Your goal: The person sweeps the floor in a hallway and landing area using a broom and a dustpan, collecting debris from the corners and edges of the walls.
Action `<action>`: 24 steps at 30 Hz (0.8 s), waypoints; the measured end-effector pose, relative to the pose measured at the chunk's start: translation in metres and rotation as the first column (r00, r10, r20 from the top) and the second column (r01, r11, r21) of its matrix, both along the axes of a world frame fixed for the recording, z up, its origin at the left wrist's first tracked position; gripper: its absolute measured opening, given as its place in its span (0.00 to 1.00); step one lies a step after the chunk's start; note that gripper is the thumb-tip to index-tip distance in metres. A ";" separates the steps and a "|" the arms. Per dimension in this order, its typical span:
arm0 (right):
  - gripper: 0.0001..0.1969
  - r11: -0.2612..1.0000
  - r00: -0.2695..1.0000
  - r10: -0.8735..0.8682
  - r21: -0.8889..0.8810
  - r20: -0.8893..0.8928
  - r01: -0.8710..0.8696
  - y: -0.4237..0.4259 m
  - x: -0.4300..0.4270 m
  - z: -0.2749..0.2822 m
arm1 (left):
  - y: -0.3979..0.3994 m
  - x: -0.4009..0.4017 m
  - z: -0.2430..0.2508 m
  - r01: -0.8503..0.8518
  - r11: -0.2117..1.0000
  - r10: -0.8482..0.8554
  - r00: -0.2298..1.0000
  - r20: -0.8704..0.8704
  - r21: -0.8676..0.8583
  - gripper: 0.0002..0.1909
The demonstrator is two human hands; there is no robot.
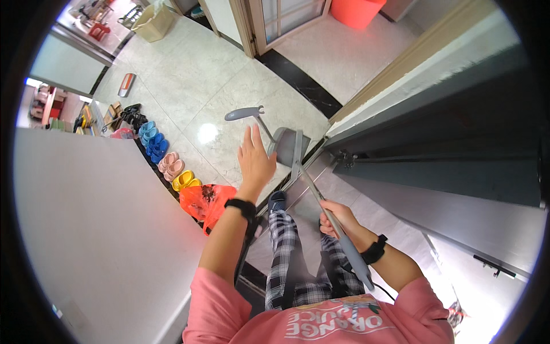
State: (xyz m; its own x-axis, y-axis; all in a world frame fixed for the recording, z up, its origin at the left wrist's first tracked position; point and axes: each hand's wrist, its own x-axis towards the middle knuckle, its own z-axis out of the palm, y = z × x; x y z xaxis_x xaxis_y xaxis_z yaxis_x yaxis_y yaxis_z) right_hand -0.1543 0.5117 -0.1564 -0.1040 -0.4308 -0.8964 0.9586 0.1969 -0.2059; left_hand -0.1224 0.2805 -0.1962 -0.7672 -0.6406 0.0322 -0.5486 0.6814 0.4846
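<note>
My right hand [341,221] is closed round the shaft of a grey long-handled broom [313,187], whose head lies against the dustpan at the doorway. The grey dustpan [284,148] stands on the floor tiles, its thin pole rising to a grey handle [242,113]. Just below that handle in the picture, my left hand [256,165] is held out with its fingers extended, apparently touching nothing. Below my left hand, a red plastic bag [200,202] rests beside the wall.
Yellow [184,178], pink, blue and light-blue clogs line the left wall. An orange and silver box [126,84] lies farther off. A dark metal door [429,180] stands at the right. A beige bin [153,25] and a red bucket [356,10] are beyond. The raised threshold crosses near my feet.
</note>
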 end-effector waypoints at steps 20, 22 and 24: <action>0.16 0.981 0.992 -0.110 0.156 -0.067 0.119 0.063 0.070 0.012 | 0.010 0.043 0.058 0.310 0.950 -0.292 0.861 0.416 0.026 0.11; 0.15 0.972 0.987 -0.146 0.174 -0.069 0.156 0.090 0.086 0.019 | 0.042 0.059 0.102 0.347 0.937 -0.325 0.818 0.475 0.045 0.11; 0.12 0.979 0.982 -0.160 0.111 -0.096 0.171 0.126 0.106 0.015 | 0.077 0.077 0.134 0.354 0.935 -0.317 0.838 0.444 -0.002 0.11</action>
State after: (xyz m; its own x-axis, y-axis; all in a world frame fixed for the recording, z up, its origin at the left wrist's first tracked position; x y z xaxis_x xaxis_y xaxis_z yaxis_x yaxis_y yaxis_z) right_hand -0.0480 0.6377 -0.1418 -0.2444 -0.2923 -0.9246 0.9595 0.0650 -0.2742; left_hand -0.0455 0.3576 -0.0622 -0.8834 -0.3511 -0.3104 -0.4192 0.8881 0.1887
